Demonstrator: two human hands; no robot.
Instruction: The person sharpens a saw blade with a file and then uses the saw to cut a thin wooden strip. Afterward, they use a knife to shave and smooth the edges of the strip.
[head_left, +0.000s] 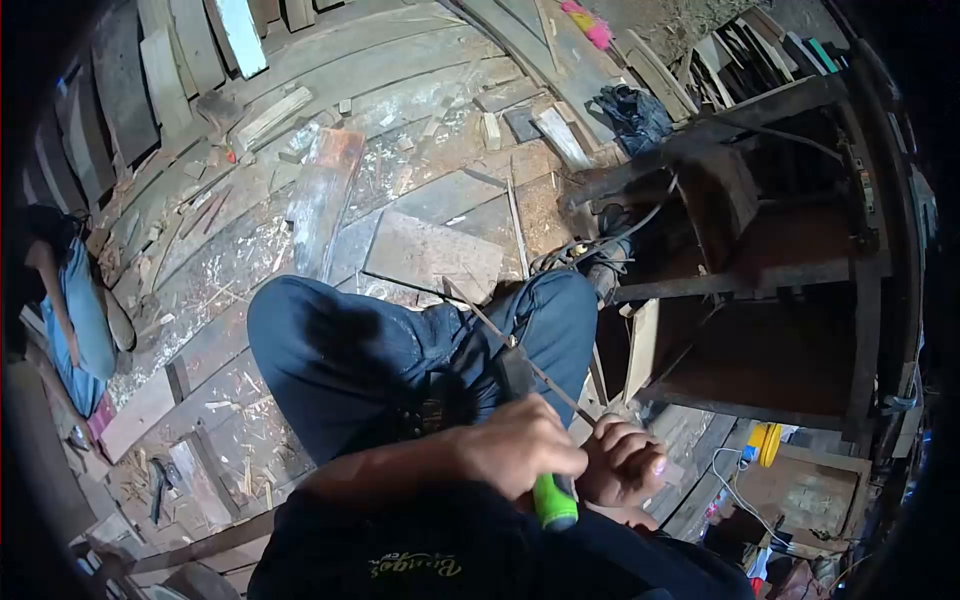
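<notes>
My left hand [525,447] is closed around a green-handled tool [555,503]. The green end sticks out below my fist, and a broad dark part shows above it; I cannot tell its exact kind. Beside it, my right hand [622,462] has its fingers curled on the lower end of a thin strip [480,315], which looks like wood. This strip slants up and left between my knees, passing the tool's dark part. Both hands are close together in front of my dark shirt, above my lap.
Flat boards [430,250] and wood scraps lie on the dusty plank floor beyond my knees. A dark wooden frame [740,280] with cables stands at the right. Planks [165,85] lean at upper left. Another person [80,310] sits at the far left. A black plastic bag [635,118] lies upper right.
</notes>
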